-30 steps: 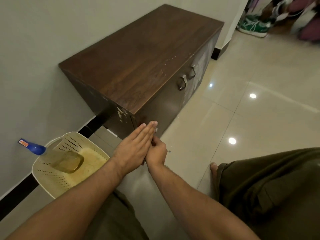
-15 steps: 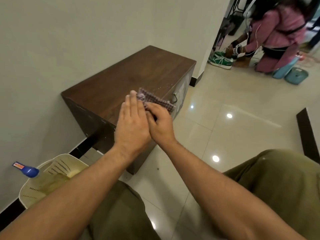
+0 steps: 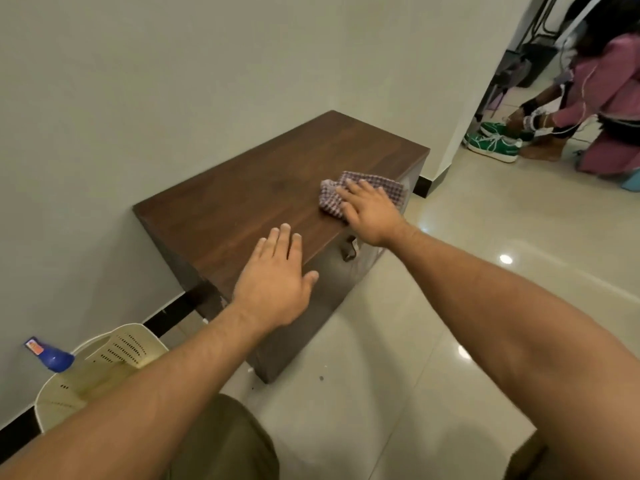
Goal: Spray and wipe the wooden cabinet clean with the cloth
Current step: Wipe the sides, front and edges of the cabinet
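Head view. Shows a dark wooden cabinet [image 3: 242, 202] standing on the pale tiled floor [image 3: 450, 237], back against the plain wall [image 3: 173, 81] on the left.

Finds the checked cloth [image 3: 381, 183] bunched on the cabinet top, at the far right part, close to the front edge.

Records the right hand [image 3: 370, 214] laid palm down on the near half of the cloth, fingers straight and slightly apart, pressing it to the wood without curling round it.

Records the left hand [image 3: 273, 282] palm down over the near front corner of the top, fingers straight and close together, thumb out to the right, holding nothing. Cannot confirm contact between that palm and the wood.

Places the two hands well apart, with bare wood between them.

Notes a metal door handle [image 3: 348, 251] on the cabinet front, just below the right wrist.

Notes a cream perforated basket [image 3: 114, 351] on the floor at the near left, beside the cabinet's near end, partly hidden by the left forearm.

Notes the blue-capped bottle [image 3: 52, 356] lying in it, cap end jutting over the left rim toward the wall, body mostly hidden.

Notes olive trousers [image 3: 221, 441] at the near edge.

Registers, far right beyond the wall corner, a crouching person in pink [image 3: 609, 98] with hands at green sneakers [image 3: 491, 143].
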